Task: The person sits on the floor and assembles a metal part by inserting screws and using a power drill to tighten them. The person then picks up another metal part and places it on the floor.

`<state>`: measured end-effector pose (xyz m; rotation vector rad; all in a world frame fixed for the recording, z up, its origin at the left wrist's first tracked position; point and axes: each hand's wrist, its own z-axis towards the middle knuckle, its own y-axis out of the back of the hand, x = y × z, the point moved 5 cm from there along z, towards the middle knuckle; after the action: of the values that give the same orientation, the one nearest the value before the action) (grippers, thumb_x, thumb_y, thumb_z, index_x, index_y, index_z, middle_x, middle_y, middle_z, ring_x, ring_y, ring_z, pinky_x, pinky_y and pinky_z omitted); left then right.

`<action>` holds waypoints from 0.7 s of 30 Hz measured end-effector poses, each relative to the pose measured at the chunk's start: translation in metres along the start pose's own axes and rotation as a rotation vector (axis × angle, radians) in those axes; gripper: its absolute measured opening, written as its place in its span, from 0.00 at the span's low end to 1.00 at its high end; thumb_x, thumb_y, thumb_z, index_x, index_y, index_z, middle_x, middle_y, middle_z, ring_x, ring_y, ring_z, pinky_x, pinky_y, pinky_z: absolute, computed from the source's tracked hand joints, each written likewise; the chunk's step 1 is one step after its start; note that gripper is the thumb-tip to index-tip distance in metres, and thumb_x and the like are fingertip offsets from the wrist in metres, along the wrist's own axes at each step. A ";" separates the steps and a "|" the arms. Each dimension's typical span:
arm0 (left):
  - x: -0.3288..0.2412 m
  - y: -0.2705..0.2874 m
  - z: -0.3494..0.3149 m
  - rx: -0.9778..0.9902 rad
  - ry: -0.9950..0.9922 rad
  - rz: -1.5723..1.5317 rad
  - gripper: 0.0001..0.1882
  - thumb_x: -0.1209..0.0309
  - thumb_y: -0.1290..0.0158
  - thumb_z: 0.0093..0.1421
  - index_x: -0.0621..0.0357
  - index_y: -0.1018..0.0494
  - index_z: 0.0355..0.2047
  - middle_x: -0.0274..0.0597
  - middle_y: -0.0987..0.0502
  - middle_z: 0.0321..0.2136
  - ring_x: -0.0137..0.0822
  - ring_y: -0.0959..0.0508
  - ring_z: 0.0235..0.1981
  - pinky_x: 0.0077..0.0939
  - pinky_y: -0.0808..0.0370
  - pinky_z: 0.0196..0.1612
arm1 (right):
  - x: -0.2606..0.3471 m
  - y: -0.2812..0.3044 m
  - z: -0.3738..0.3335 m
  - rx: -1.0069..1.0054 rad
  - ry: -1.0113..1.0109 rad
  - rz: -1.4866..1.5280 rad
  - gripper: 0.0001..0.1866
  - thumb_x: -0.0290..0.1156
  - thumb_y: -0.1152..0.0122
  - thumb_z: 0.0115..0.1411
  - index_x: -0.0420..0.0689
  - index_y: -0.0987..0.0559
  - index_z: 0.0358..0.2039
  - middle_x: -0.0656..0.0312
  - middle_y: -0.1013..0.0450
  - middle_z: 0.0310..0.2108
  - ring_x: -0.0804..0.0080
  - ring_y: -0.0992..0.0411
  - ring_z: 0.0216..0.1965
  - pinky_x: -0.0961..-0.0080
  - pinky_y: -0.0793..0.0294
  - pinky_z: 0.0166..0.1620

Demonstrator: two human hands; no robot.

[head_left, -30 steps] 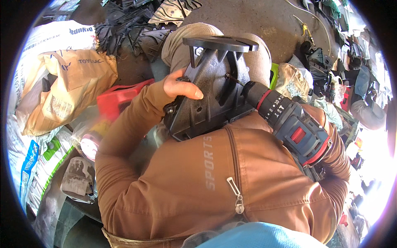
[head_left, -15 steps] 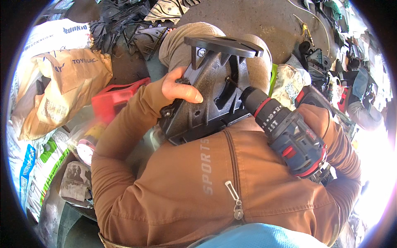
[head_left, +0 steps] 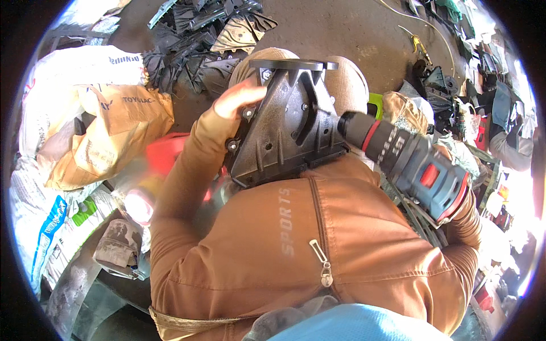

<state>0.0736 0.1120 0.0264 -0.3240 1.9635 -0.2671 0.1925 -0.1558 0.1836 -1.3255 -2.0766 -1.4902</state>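
Left hand (head_left: 239, 98) upper centre, fingers together on black part (head_left: 287, 128); drill (head_left: 406, 162) centre right, right-hand grip hidden. Brown sack (head_left: 108, 133), white sacks (head_left: 54, 221) at left.

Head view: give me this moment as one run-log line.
left hand: steadies ribbed black plastic part on lap | right hand: hidden behind dark cordless drill with red collar | drill nose: against the part's right side

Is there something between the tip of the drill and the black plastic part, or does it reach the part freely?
Nothing visible stands between them. The drill points its nose straight at the right side of the black plastic part, which the left hand steadies from the other side.
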 end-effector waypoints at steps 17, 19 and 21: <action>0.012 -0.018 0.001 0.155 0.264 -0.613 0.18 0.66 0.51 0.56 0.63 0.28 0.44 0.44 0.22 0.37 0.35 0.22 0.36 0.28 0.25 0.43 | 0.001 -0.005 0.009 -0.043 0.158 0.108 0.19 0.31 0.35 0.43 0.38 0.24 0.36 0.55 0.27 0.31 0.61 0.26 0.28 0.70 0.27 0.34; 0.012 -0.014 0.000 0.075 0.283 -0.563 0.18 0.66 0.51 0.56 0.63 0.28 0.45 0.44 0.22 0.37 0.36 0.22 0.37 0.29 0.25 0.44 | 0.004 -0.003 0.011 -0.041 0.182 0.088 0.19 0.31 0.35 0.43 0.38 0.24 0.36 0.55 0.27 0.31 0.62 0.26 0.29 0.71 0.27 0.34; 0.011 -0.015 -0.001 0.031 0.292 -0.567 0.19 0.67 0.50 0.55 0.63 0.28 0.45 0.45 0.22 0.37 0.37 0.22 0.37 0.31 0.25 0.44 | 0.008 -0.001 0.015 -0.041 0.218 0.060 0.19 0.31 0.35 0.43 0.38 0.24 0.37 0.55 0.27 0.31 0.62 0.26 0.29 0.71 0.27 0.34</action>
<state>0.0702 0.0938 0.0226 -0.8623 2.1134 -0.7420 0.1916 -0.1390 0.1817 -1.1696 -1.8650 -1.5820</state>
